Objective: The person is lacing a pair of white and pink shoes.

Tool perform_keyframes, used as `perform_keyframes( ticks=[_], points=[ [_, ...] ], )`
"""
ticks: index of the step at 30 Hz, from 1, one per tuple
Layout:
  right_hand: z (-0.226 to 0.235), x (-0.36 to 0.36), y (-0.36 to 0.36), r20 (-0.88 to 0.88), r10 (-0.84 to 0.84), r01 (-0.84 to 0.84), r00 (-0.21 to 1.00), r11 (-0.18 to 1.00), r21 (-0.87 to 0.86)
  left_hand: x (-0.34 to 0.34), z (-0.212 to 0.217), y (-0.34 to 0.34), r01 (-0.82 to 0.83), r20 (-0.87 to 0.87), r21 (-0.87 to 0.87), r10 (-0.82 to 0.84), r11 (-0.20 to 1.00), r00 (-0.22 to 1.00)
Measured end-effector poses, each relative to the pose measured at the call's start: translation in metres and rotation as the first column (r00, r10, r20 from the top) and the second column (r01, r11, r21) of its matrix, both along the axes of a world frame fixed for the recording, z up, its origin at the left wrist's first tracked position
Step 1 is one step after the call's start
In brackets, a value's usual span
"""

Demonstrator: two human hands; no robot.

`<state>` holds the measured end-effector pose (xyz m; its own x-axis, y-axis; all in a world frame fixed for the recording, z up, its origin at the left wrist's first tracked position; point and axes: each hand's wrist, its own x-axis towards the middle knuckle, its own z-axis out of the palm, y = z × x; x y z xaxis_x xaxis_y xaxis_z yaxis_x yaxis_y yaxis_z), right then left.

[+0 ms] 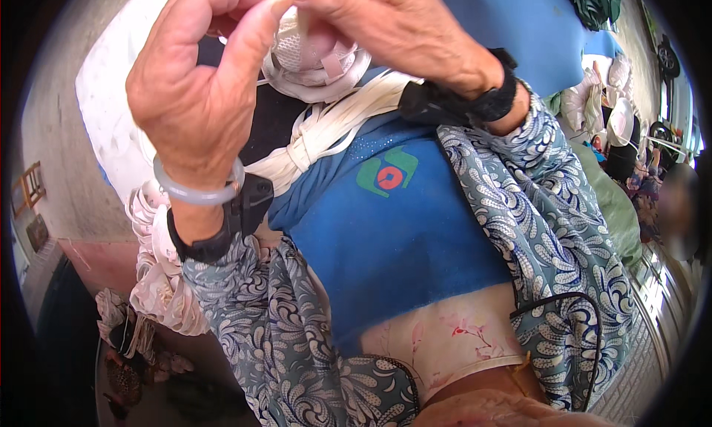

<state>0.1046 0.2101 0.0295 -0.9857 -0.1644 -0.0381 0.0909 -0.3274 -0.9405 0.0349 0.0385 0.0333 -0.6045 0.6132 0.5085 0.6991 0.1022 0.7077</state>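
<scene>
My left hand (196, 93) and my right hand (404, 37) are raised together at the top edge, thumbs and fingers pinched close to each other. Whatever lies between the fingertips is too small or cut off to make out. Just below them rests a pale pink and white mesh shoe (293, 52) with a whitish rim, partly covered by the right hand. A knotted bundle of cream laces (326, 134) lies across the top of my blue apron (415, 241), beneath both wrists.
A white surface (111, 86) extends at the left, and a blue sheet (512, 26) at the upper right. Pale shoe parts (167, 297) hang in a cluster at the lower left. More pale pieces (619, 123) and a green sack (612, 201) are at the right.
</scene>
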Motion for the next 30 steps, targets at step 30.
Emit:
perform_keyframes(
  ticks=[30],
  points=[
    [-0.056, 0.031, 0.016, -0.121, 0.147, -0.085, 0.982, 0.905, 0.417, -0.004, -0.043, 0.002, -0.097, -0.178, -0.530, 0.001, 0.842, 0.984]
  ],
)
